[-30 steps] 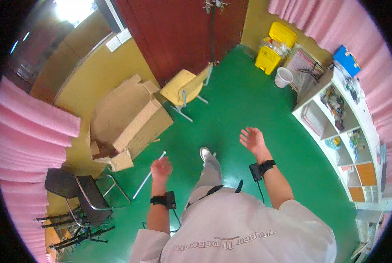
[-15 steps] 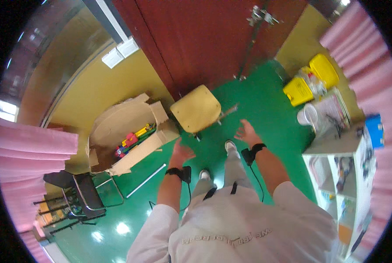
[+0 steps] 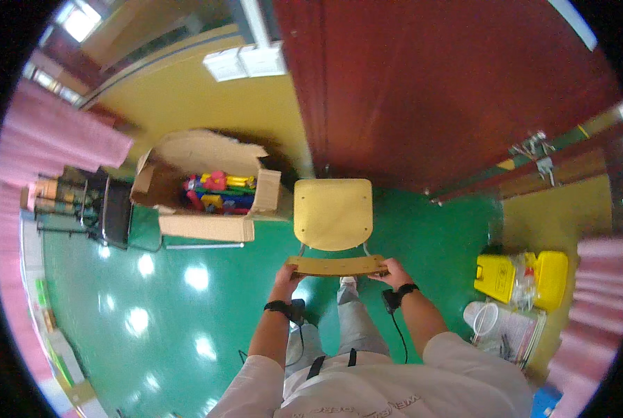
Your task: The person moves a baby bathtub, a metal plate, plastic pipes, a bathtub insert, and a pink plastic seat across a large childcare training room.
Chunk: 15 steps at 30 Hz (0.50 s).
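Glossy green floor under me. On it, my left: open brown cardboard box, thin white rod, black metal-framed chair; right: yellow plastic bin, round white bucket. Can't tell if my yellow wooden chair touches it.

Seat mostly hides chair legs; blue box cropped.

The chair is yellow, the floor green.

Yellow wooden chair, upright near dark-red door; 4 dots on seat, curved backrest.
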Available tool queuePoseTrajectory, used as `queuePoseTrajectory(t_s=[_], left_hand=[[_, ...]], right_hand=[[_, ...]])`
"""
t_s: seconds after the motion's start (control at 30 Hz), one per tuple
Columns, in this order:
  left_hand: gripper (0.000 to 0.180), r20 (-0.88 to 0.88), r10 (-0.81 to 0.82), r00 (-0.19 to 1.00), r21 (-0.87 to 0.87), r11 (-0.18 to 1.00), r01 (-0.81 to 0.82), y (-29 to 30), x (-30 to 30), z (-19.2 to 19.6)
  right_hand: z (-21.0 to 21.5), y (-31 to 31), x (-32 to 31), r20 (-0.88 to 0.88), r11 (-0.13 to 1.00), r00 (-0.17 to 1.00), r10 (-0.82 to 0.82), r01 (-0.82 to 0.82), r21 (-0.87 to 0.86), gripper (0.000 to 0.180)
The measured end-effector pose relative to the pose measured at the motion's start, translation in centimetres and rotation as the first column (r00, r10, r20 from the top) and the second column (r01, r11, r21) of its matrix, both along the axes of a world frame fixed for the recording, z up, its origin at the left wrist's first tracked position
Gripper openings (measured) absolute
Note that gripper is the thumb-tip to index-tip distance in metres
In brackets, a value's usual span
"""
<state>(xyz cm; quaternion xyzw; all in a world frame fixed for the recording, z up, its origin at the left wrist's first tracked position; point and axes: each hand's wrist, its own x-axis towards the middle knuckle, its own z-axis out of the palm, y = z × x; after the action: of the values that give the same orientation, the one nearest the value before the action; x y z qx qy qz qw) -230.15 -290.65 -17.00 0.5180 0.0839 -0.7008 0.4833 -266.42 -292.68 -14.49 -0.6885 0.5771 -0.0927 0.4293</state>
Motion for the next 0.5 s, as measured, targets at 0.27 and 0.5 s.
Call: queuePoseTrajectory(t_s=[0.27, 0.5], left_hand=[[0.036, 0.05, 0.1, 0.994, 0.021, 0.995, -0.101, 6.6, -4.7, -1.2], [0.032, 0.081, 0.268, 0.96, 0.032, 0.962, -0.271, 18.6, -5.2, -2.6]], right_hand=[[-4.6, 2.2, -6.2, 0.47, 0.555, 0.497, -0.73, 0.029, 0.832, 0.028], [-4.6, 7.7, -4.9, 0.453, 0.607, 0.71, -0.538, -0.047, 0.794, 0.028]])
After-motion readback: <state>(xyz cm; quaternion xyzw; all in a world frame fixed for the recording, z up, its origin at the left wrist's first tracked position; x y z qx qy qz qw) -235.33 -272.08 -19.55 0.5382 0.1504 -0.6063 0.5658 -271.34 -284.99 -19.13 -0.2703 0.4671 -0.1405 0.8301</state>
